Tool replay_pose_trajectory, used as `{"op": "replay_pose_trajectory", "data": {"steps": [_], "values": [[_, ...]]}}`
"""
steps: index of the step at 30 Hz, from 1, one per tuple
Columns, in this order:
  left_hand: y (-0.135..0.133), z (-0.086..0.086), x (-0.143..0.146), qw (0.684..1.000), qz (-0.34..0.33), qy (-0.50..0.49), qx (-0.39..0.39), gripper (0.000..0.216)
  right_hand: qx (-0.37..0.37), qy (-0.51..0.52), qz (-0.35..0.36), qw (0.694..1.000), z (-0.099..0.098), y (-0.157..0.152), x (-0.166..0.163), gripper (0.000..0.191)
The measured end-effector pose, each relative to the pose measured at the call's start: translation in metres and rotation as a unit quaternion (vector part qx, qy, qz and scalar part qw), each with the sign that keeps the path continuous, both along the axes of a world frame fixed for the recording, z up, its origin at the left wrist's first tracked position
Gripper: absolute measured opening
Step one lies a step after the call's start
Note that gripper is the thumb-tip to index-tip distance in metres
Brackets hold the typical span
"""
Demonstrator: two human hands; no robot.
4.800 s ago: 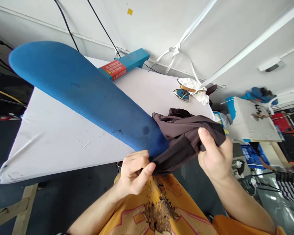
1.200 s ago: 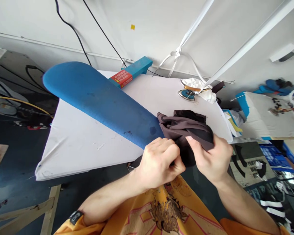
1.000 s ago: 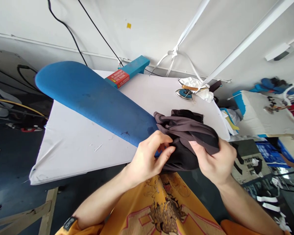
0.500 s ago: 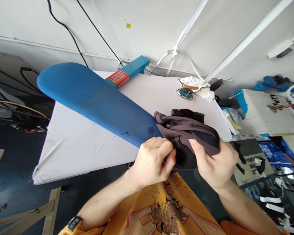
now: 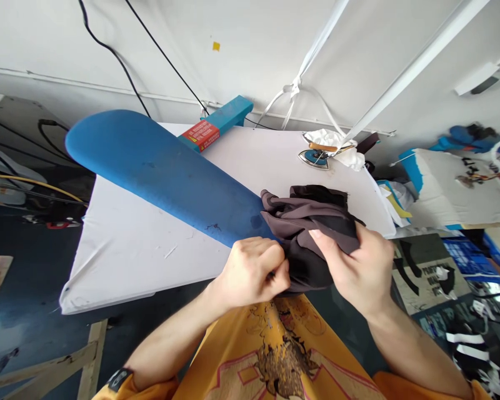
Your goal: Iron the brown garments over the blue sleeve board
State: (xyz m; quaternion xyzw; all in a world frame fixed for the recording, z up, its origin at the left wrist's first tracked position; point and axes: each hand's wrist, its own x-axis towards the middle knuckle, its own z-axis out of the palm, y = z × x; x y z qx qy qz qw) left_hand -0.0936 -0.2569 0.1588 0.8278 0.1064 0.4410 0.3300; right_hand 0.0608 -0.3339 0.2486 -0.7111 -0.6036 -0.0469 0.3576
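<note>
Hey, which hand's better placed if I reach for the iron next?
Probably your right hand: nearer the iron, though it grips the dark-brown garment. Your left hand is farther, closed at the garment's left edge.

1. Here's my left hand, balled up, knuckles uppermost, thumb bent in.
2. My right hand pinches, thumb on top pointing forward and inward, fingers curled.
3. My left forearm and right forearm angle inward, hands close, not touching.
</note>
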Motion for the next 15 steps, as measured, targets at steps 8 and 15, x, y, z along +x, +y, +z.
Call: {"op": "replay_pose_trajectory", "data": {"steps": [8,15], "values": [[0.066,-0.002,0.02,0.941,-0.218,-0.071,-0.247,0.048,-0.195,0.064,0.106,0.973,0.019,0.003,0.008,0.03],[0.088,0.038,0.004,0.924,-0.242,0.073,-0.287,0.026,-0.34,0.055,0.173,0.923,0.047,0.009,0.028,0.03]]}}
